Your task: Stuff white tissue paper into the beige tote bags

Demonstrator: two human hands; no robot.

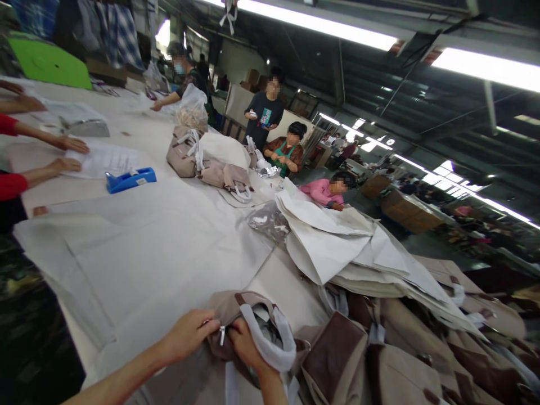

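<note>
A taupe bag [223, 306] sits at the near edge of the tabletop [147, 140], its opening facing up. The person's left hand [188, 337] pinches the rim of this bag between thumb and fingers, just beside the metal zipper pull [222, 336]. The right hand [248, 346] reaches in at the opening, next to the white-wrapped handle [255, 332]; its fingertips are hidden, so whether they grip anything cannot be told.

To the right, touching or nearly touching the bag, lies a pile of similar bags [405, 371] with brown trim, partly under a stack of white sheets [358, 247]. A clear plastic bag [270, 220] lies beside the stack. Farther left, a large pale sheet [169, 242] spreads near a blue tape dispenser [131, 180]. Beyond these, a red-sleeved co-worker's hands [65, 163] rest on printed paper [109, 162], and more taupe bags [202, 163] stand across the tabletop.
</note>
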